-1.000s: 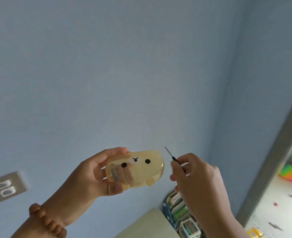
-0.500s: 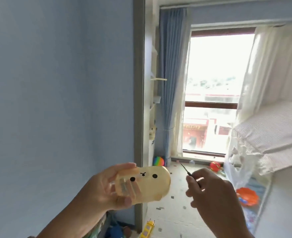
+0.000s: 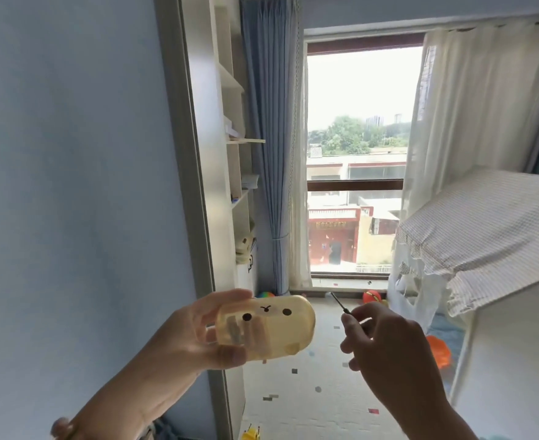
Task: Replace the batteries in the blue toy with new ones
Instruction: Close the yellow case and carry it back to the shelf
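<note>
The left hand (image 3: 185, 338) grips the translucent yellow toy (image 3: 274, 325) in mid-air, its innards only a blur through the shell. Just beside it, the right hand (image 3: 389, 344) pinches a thin screwdriver (image 3: 338, 301), whose handle is hidden in the fist.

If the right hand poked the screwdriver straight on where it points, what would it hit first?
Probably nothing near. The right hand aims the screwdriver up-left, just above the toy; far behind hangs the curtain. Depth is unclear.
</note>
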The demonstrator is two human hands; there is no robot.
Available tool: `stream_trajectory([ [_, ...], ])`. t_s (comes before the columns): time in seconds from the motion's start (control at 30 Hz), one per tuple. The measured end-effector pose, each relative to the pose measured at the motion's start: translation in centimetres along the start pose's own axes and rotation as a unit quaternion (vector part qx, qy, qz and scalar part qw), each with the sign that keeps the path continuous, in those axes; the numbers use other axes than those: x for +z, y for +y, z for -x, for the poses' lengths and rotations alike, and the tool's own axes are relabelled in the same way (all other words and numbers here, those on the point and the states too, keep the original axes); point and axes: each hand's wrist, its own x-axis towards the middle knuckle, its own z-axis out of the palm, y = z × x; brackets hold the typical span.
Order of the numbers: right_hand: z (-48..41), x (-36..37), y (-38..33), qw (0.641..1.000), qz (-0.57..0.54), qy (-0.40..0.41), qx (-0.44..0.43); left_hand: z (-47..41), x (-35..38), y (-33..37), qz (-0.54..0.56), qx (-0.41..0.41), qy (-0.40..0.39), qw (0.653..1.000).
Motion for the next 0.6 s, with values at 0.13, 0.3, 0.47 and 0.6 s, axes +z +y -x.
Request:
stream_trajectory([
  [0.13, -5.0, 2.8, 1.1, 1.0, 0.002, -0.001, 0.002, -5.6, -1.1, -1.5, -0.003, -0.005, -0.001, 1.0],
  [0.3, -12.3, 7.2, 2.2, 1.0, 0.015, 0.022, 0.0, -14.6, -4.0, -3.4, 0.003, -0.006, -0.014, 1.0],
  [0.47, -20.1, 10.4, 3.2, 0.999, 0.023, 0.035, 0.028, -24.8, -6.7, -3.8, 0.027, -0.015, -0.041, 0.999],
  [0.6, -26.3, 12.5, 4.2, 0.998, 0.015, 0.048, 0.048, -32.7, -8.2, -4.5, 0.023, -0.006, -0.065, 0.998],
])
